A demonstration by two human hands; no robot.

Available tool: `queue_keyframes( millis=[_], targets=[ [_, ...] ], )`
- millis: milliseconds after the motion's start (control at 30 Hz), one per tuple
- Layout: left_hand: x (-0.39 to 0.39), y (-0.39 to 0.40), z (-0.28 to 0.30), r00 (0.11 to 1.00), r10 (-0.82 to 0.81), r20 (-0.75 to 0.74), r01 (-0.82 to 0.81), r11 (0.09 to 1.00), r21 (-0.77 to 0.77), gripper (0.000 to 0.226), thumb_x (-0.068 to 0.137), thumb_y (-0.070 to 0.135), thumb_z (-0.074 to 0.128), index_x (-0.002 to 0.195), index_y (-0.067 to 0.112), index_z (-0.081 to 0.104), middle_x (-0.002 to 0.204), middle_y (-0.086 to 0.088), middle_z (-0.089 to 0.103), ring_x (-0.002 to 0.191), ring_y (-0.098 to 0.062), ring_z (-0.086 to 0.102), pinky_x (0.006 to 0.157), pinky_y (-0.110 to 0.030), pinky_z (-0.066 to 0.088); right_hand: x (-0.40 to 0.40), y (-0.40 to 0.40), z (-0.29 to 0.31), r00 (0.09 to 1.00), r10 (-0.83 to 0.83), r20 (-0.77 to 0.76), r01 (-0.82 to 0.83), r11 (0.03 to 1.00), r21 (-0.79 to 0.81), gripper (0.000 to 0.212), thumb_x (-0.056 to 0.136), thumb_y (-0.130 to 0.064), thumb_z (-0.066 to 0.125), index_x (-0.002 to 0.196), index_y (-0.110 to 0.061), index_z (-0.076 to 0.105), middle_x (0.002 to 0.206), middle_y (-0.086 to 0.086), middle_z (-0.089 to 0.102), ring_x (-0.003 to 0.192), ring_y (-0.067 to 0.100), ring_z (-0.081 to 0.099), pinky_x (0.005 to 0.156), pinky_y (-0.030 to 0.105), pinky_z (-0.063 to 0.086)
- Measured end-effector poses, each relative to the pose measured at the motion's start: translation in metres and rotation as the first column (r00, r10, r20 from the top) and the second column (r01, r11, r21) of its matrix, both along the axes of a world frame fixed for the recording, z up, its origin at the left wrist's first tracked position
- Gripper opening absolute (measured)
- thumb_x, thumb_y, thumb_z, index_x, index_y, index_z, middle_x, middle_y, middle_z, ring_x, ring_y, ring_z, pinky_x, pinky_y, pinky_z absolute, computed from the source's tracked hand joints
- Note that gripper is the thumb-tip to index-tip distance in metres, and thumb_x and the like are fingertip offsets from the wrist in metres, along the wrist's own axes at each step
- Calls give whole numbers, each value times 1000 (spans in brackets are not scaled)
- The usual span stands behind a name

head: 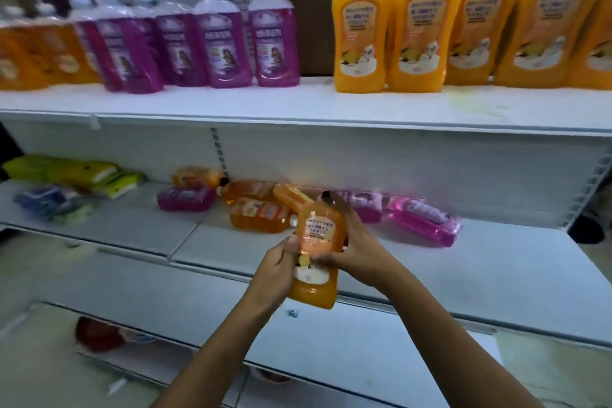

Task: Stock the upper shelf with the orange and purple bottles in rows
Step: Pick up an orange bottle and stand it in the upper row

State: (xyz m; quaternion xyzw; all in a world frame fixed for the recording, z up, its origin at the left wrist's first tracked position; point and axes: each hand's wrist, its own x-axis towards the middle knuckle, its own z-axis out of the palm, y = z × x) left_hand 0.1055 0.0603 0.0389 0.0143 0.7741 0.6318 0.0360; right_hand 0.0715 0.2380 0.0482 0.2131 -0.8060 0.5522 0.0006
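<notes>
I hold an orange bottle [317, 242] upright in front of the middle shelf, my left hand [277, 263] gripping its left side and my right hand [357, 243] wrapped around its right side and neck. On the upper shelf [231, 103] stand several purple bottles [275, 40] at centre-left, several orange bottles [427, 33] to the right, and more orange bottles [39, 53] at the far left. Behind my hands, orange bottles [258, 212] and purple bottles [424, 222] lie flat on the middle shelf [480, 262].
Yellow and green packets [73, 172] and blue packets [49, 202] lie at the left of the middle shelf. A red object [99, 334] sits on the lower shelf. A gap on the upper shelf separates the purple and orange rows.
</notes>
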Motion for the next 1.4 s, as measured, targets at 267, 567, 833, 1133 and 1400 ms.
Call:
queue_keyframes(
  millis=[267, 567, 833, 1133, 1400],
  targets=[
    [22, -69, 13, 994, 92, -62, -84, 989, 119, 48, 83, 70, 45, 130, 62, 39, 121, 30, 62, 109, -3, 66, 78, -21, 57, -20, -69, 21, 994, 89, 68, -81, 990, -115, 83, 67, -38, 90, 129, -56, 37, 123, -26, 52, 103, -2, 61, 75, 15, 57],
    [45, -174, 27, 965, 196, -175, -177, 977, 120, 86, 63, 70, 77, 131, 66, 26, 116, 44, 54, 108, 12, 59, 74, -12, 53, -22, -196, 63, 961, 271, -52, -276, 953, -123, 88, 70, -26, 89, 133, -56, 36, 130, -22, 44, 112, 9, 59, 76, 22, 59],
    [53, -241, 62, 892, 258, -372, -224, 966, 132, 89, 68, 64, 75, 142, 63, 26, 127, 36, 53, 113, 10, 57, 72, -9, 52, 2, -260, 124, 914, 327, -241, -351, 934, -63, 90, 76, -29, 85, 137, -64, 29, 138, -31, 35, 123, 10, 54, 88, 30, 60],
    [8, -148, 126, 783, -49, -620, 183, 971, 154, 93, 75, 45, 74, 153, 42, 24, 133, 22, 58, 114, -3, 63, 79, -17, 56, 30, -155, 197, 927, 27, -374, -77, 990, -119, 91, 80, -14, 81, 147, -43, 27, 150, -12, 34, 123, 11, 59, 86, 28, 58],
    [-3, 18, 165, 618, -313, -722, 452, 892, 0, 98, 78, 57, 70, 151, 55, 3, 141, 32, 44, 125, -2, 55, 94, -32, 56, 75, 8, 227, 867, -194, -458, 206, 978, -25, 95, 86, -22, 77, 147, -55, 12, 151, -20, 25, 129, 7, 52, 82, 17, 55]
  ],
)
